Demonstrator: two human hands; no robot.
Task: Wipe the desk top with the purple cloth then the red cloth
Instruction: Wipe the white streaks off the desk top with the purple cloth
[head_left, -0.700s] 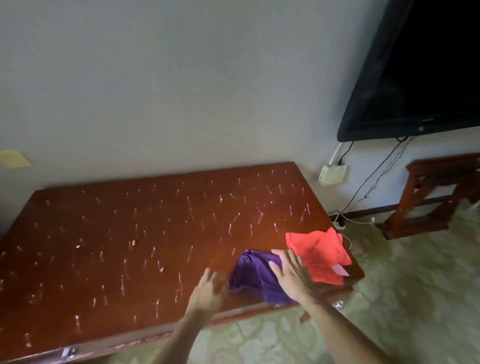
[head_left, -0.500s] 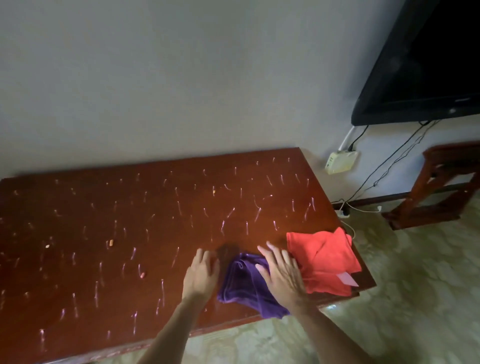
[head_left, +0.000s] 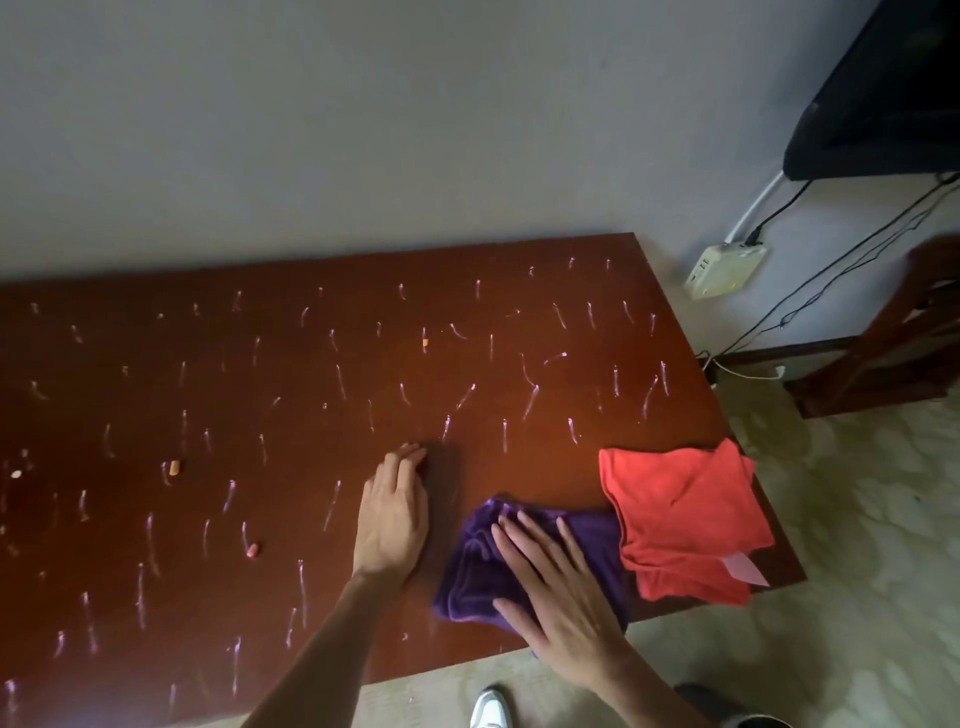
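The dark red-brown desk top is covered with pale chalk-like streaks and a few small crumbs. A crumpled purple cloth lies near the front right edge. My right hand rests flat on the purple cloth, fingers spread. My left hand lies flat on the bare wood just left of the purple cloth, holding nothing. A red cloth with a white tag sits at the desk's front right corner, its edge overlapping the purple cloth.
A grey wall backs the desk. At the right are a dark wall-mounted TV, a white power box with cables, and a wooden stand. A white shoe shows below the desk's front edge.
The view has tilted down and moved closer. My left hand has slid forward and left, away from the purple cloth. My right hand stays on the cloth.
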